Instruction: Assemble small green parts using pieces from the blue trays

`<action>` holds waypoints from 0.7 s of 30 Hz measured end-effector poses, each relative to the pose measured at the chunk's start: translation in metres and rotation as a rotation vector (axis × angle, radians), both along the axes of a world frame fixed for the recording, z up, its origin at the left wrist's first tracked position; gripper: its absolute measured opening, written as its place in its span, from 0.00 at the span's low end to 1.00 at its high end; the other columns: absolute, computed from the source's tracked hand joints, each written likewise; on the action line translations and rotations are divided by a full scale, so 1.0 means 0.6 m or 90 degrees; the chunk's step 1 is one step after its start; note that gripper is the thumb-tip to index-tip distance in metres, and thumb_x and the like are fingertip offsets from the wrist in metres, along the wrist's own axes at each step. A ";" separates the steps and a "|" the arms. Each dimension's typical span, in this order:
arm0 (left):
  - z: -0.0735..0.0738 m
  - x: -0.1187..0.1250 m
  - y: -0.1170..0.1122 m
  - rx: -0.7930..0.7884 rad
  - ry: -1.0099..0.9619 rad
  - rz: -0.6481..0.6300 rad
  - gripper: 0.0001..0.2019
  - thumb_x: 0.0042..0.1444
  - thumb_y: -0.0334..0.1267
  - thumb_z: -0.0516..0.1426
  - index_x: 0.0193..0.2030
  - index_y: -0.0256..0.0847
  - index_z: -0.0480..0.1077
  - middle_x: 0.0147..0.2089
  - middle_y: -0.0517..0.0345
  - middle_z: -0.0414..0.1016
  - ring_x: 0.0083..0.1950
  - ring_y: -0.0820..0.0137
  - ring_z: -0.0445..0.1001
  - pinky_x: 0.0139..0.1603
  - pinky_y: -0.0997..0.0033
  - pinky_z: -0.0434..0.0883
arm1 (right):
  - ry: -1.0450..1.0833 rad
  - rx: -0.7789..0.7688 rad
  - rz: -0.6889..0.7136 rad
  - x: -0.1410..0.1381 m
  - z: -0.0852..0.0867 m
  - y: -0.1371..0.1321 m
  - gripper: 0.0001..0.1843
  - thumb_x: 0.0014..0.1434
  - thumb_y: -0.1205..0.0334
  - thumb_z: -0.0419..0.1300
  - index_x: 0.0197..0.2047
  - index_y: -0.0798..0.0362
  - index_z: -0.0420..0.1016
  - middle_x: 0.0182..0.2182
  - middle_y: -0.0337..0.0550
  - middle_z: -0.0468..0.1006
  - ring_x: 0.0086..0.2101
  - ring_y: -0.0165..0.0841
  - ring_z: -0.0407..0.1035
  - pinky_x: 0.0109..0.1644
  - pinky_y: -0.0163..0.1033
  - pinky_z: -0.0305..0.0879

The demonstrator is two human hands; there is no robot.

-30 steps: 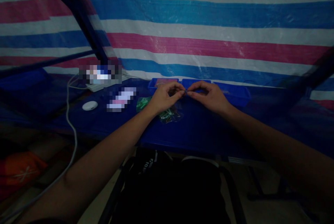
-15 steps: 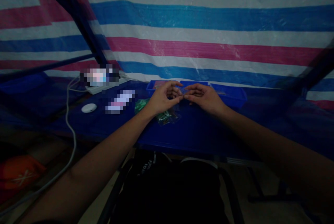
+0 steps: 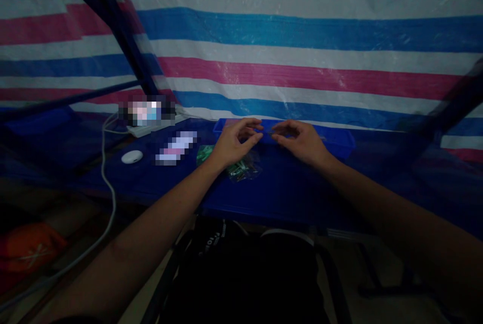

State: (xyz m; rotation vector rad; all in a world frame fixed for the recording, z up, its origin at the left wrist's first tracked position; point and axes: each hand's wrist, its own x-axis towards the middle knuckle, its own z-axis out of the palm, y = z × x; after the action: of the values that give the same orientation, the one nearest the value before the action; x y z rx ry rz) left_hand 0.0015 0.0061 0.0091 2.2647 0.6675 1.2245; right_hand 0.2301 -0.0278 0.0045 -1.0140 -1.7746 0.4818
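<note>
My left hand (image 3: 237, 142) hovers over the blue table, palm turned inward. Its thumb and fingers are curved but apart, and I see nothing between them. Facing it, my right hand (image 3: 302, 142) has thumb and forefinger closed together around a tiny thing at their tips, too dark and small to name. A narrow gap separates the two hands. Under my left wrist lies a clear plastic bag (image 3: 243, 172) with green pieces in it. A bunch of green pieces (image 3: 205, 153) sits beside it, partly covered by my forearm.
Behind my hands stands a blue tray (image 3: 341, 144) with low walls. To the left are a white round case (image 3: 132, 157), a blurred-out bright item (image 3: 176, 148) and a white power strip (image 3: 158, 126) with a cable (image 3: 103, 163). Striped sheeting (image 3: 287, 72) closes off the back.
My hands have drawn apart; their fingertips met half a second ago around something see-through. The left thumb and fingers have spread slightly. The bagged green pieces stay on the table.
</note>
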 end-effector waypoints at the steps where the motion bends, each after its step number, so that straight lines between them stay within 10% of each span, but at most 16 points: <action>1: 0.003 -0.003 -0.001 0.037 0.033 0.029 0.16 0.64 0.40 0.60 0.57 0.40 0.72 0.53 0.47 0.79 0.49 0.65 0.79 0.54 0.57 0.76 | -0.050 0.045 -0.047 0.008 0.009 -0.002 0.09 0.61 0.58 0.64 0.45 0.48 0.79 0.42 0.46 0.82 0.41 0.41 0.75 0.47 0.51 0.73; 5: 0.004 -0.015 0.005 0.128 0.174 0.100 0.09 0.64 0.41 0.60 0.48 0.43 0.76 0.46 0.52 0.81 0.49 0.62 0.78 0.56 0.55 0.73 | -0.243 0.221 -0.219 0.063 0.035 0.004 0.08 0.61 0.64 0.60 0.43 0.48 0.79 0.41 0.49 0.79 0.47 0.47 0.71 0.56 0.57 0.65; 9: -0.013 -0.021 0.019 0.095 0.222 0.065 0.18 0.62 0.36 0.59 0.59 0.44 0.71 0.47 0.51 0.80 0.46 0.63 0.79 0.52 0.59 0.74 | -0.342 0.225 -0.335 0.119 0.022 0.029 0.04 0.58 0.60 0.62 0.36 0.49 0.78 0.37 0.51 0.77 0.44 0.49 0.70 0.54 0.61 0.64; 21: -0.033 -0.028 0.036 0.109 0.248 0.089 0.19 0.61 0.27 0.50 0.55 0.42 0.74 0.46 0.51 0.81 0.46 0.65 0.79 0.51 0.60 0.74 | -0.320 0.157 -0.099 0.037 0.010 -0.005 0.09 0.65 0.54 0.60 0.45 0.47 0.79 0.42 0.49 0.80 0.45 0.47 0.72 0.56 0.59 0.66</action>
State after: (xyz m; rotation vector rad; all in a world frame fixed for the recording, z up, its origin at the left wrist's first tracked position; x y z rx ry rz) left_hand -0.0151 0.0276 -0.0106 2.6728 0.9029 0.9358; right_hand 0.2522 -0.0308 0.0103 -1.1489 -2.1073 -0.1042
